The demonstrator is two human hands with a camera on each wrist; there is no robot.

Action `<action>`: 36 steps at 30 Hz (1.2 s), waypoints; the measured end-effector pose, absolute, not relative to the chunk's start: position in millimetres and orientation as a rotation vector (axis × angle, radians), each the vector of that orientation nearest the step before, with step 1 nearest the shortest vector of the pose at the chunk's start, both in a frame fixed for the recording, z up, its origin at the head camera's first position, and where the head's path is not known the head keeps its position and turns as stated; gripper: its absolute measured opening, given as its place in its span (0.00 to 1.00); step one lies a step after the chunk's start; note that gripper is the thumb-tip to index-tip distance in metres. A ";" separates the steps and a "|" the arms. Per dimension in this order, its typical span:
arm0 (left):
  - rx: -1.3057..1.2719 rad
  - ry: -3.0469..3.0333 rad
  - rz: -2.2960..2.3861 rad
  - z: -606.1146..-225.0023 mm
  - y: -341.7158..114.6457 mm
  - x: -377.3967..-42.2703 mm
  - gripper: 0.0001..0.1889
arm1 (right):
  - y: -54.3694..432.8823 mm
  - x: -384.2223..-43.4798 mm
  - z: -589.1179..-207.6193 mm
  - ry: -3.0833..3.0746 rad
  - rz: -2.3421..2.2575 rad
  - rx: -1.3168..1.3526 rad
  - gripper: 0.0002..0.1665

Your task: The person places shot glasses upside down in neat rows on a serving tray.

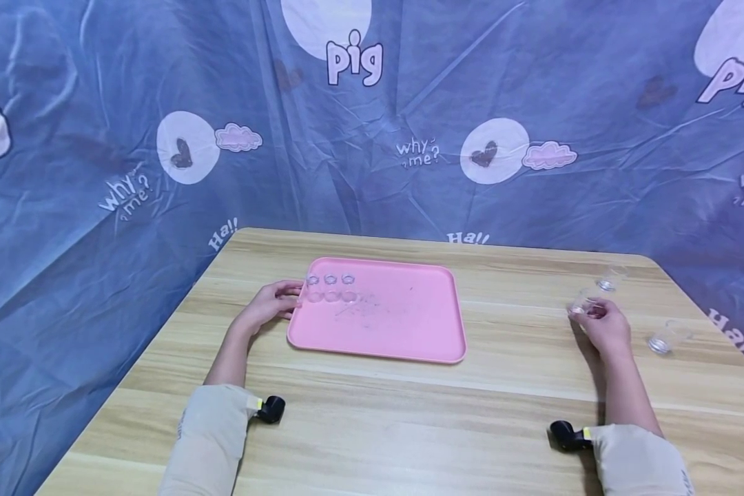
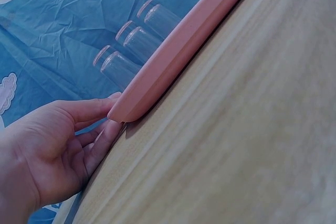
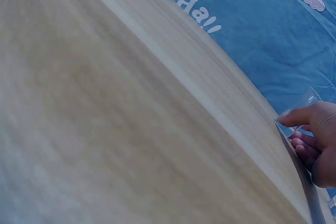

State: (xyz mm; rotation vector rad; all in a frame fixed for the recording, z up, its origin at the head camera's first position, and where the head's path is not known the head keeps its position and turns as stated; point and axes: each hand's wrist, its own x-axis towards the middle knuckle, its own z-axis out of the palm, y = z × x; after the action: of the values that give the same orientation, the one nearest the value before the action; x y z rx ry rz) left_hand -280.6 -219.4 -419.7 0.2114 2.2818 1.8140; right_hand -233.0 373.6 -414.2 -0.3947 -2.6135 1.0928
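On the pink tray [image 1: 403,310], three small clear glasses [image 1: 331,280] stand in a row near the left end, seemingly upside down with their thick bases up. My left hand [image 1: 273,301] pinches the tray's left edge between thumb and fingers; the left wrist view shows this hand [image 2: 68,148] at the tray's corner. Over on the right side of the table, my right hand [image 1: 607,331] holds another clear glass [image 1: 578,306] between thumb and fingers. That glass is mostly hidden behind the hand [image 3: 320,135] in the right wrist view.
Two more clear glasses stand on the wooden table [image 1: 409,427]: one glass [image 1: 607,282] behind my right hand, another glass [image 1: 660,342] to its right. A blue printed cloth [image 1: 372,186] hangs behind the table and along its sides.
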 end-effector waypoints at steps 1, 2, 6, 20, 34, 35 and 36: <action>0.214 2.279 1.816 -419.6 -219.4 -280.5 0.27 | 373.7 -233.0 -414.3 -2.623 1.055 -0.391 0.29; 0.217 2.277 1.818 -419.5 -219.4 -280.5 0.27 | 373.7 -233.1 -414.4 -2.629 1.029 -0.390 0.28; 0.223 2.269 1.824 -419.3 -219.3 -280.8 0.27 | 373.7 -234.0 -414.7 -2.646 0.973 -0.376 0.25; 0.205 2.279 1.817 -419.6 -219.9 -281.4 0.27 | 372.9 -234.1 -416.2 -2.664 0.920 -0.340 0.21; 0.201 2.272 1.827 -421.7 -219.9 -281.9 0.27 | 370.5 -235.6 -408.8 -2.691 0.934 -0.315 0.21; 0.198 2.272 1.829 -421.9 -219.9 -281.9 0.27 | 369.1 -235.8 -407.2 -2.686 0.950 -0.308 0.20; 0.195 2.271 1.832 -422.0 -219.9 -281.7 0.27 | 367.6 -236.0 -405.1 -2.678 0.966 -0.293 0.21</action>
State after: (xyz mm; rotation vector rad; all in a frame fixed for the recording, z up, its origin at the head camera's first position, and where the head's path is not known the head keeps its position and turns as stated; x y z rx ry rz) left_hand -281.7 -219.9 -422.0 0.1946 2.2709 1.8325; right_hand -236.0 367.6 -405.1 -0.2927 -2.6780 0.9658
